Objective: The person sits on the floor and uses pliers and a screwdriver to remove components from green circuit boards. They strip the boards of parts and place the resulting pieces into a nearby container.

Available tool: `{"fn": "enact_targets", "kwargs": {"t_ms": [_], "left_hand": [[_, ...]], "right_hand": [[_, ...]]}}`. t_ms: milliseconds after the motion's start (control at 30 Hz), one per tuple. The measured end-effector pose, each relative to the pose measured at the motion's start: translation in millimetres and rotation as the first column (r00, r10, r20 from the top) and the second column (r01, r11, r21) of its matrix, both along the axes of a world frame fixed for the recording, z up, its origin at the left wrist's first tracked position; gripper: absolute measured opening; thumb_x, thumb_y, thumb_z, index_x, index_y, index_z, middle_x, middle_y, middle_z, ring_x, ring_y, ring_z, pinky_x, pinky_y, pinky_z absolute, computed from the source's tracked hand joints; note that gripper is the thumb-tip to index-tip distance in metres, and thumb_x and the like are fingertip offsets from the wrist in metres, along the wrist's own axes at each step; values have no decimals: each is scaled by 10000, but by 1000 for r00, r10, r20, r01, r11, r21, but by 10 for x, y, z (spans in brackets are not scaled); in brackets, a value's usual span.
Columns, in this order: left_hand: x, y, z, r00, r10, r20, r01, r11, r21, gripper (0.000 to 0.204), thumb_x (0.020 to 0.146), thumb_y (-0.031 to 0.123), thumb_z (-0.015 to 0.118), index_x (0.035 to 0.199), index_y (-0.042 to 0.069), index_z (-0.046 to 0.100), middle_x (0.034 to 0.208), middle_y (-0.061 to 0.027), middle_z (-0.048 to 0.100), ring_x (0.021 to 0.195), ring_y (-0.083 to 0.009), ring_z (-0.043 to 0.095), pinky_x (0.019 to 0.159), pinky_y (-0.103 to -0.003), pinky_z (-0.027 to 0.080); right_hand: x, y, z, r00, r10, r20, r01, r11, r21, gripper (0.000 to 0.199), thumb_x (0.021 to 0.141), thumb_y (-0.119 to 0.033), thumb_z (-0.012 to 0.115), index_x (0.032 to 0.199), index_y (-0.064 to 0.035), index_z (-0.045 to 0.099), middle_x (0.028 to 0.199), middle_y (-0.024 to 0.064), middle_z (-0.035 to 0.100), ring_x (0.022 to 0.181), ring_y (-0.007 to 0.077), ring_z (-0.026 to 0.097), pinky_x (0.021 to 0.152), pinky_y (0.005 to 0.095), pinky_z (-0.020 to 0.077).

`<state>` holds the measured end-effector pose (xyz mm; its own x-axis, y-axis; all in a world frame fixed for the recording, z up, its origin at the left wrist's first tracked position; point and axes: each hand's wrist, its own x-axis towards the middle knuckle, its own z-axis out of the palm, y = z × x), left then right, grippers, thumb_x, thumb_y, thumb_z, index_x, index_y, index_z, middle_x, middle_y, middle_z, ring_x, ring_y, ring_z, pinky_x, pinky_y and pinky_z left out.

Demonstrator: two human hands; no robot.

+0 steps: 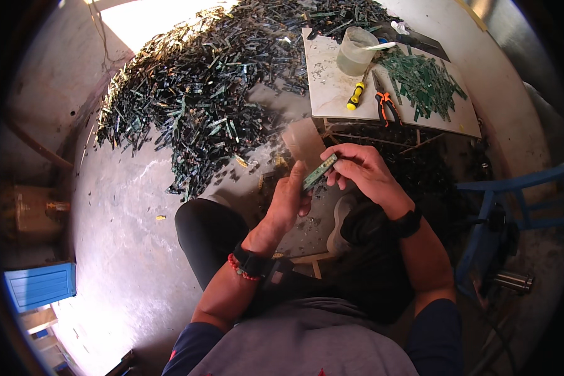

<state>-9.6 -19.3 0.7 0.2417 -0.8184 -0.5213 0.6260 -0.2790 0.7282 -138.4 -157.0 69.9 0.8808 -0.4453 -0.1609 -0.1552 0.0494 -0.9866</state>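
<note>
As fingers (346,149) of both hands (287,196) (371,177) pinch a green strip (318,174), littered floor (128,200), pale tabletop (327,94)

Quantities in view: two hands (288,193), one held green strip (319,172), one desk (331,103), one translucent cup (352,61), one yellow-and-black screwdriver (355,96), one pair of orange-handled pliers (383,99), two black wristbands (408,223), one red bead bracelet (237,267), one strip pile (423,86), one floor heap (200,94).
</note>
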Motion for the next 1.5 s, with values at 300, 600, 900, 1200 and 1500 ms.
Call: {"fn": "enact_targets", "kwargs": {"t_ms": [300, 600, 900, 1200, 1500], "left_hand": [[-2, 19, -30, 999, -23, 46, 23, 1000, 1, 616, 944, 611, 365, 688, 61, 471, 513, 10, 358, 395, -109, 335, 383, -256, 280], [-17, -2, 119, 999, -21, -50, 22, 1000, 22, 507, 967, 541, 397, 767, 84, 488, 567, 8, 373, 414, -97, 311, 364, -231, 253], [34, 32, 76, 978, -79, -191, 76, 997, -25, 458, 971, 513, 411, 766, 108, 470, 568, 23, 356, 417, -77, 273, 362, -217, 219], [33, 122, 89, 859, -158, -486, 106, 986, -132, 466, 975, 518, 384, 761, 114, 477, 548, 34, 339, 394, -71, 247, 364, -201, 217], [38, 117, -11, 759, -210, -616, 91, 971, -219, 493, 975, 505, 381, 671, 120, 423, 514, 36, 322, 362, -80, 248, 363, -212, 230]], "right_hand": [[15, 34, 7, 1000, -14, -11, 13, 999, -33, 212, 919, -40, 499, 1092, 33, 597, 785, 64, 630, 668, 88, 586, 593, 219, 479], [20, -15, -51, 996, -69, -61, 67, 997, -27, 207, 918, -35, 456, 1060, 42, 587, 781, 74, 624, 689, 112, 615, 587, 230, 499], [33, 15, -163, 993, -114, 21, 107, 974, 197, 221, 913, -64, 445, 1036, 20, 608, 749, 69, 625, 658, 104, 597, 585, 223, 491], [86, 96, -424, 971, -202, 126, 85, 790, 607, 185, 866, -85, 479, 963, -22, 623, 734, 52, 610, 598, 117, 554, 556, 239, 433], [139, 83, -481, 972, -204, 119, 69, 725, 685, 170, 855, -94, 495, 942, -21, 622, 739, 31, 596, 607, 122, 561, 541, 248, 432]]}}
